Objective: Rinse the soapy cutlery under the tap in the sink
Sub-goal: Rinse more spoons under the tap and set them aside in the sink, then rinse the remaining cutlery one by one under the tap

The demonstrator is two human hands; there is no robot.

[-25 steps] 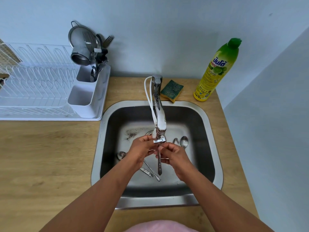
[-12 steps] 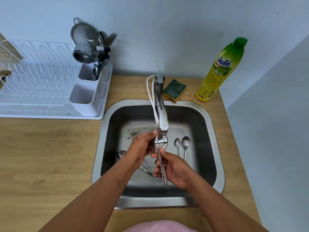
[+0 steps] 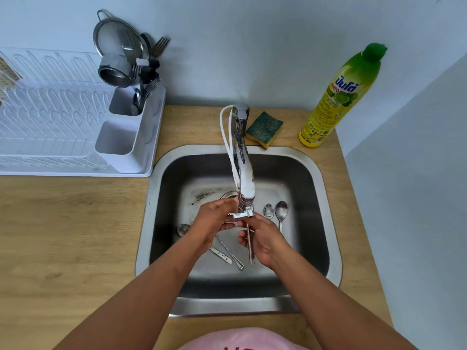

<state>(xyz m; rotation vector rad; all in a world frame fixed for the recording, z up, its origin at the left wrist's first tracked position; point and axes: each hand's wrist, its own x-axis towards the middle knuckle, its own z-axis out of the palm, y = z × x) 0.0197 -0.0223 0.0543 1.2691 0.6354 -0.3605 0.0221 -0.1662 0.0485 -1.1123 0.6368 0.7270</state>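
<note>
I see both hands under the tap (image 3: 243, 173) spout over the sink (image 3: 326, 188). My right hand (image 3: 265, 242) grips a cutlery piece (image 3: 250, 248) upright; my left hand (image 3: 214, 222) curls around its top. Spoons (image 3: 281, 210) lie on the sink floor.

Two bare forearms enter from the bottom edge, no sleeves visible anywhere along them up to the frame border. No watch, bracelet or band at either wrist. Left hand (image 3: 214, 221): no rings seen on the visible fingers; fingernails short, unpainted as far as can be told. Right hand (image 3: 265, 242): likewise bare, no rings, no glove. At bottom centre a pink garment (image 3: 242, 339) covers the torso, soft rounded fold, with part of a dark red printed marking at its lower edge, cut off by the frame and unreadable.
</note>
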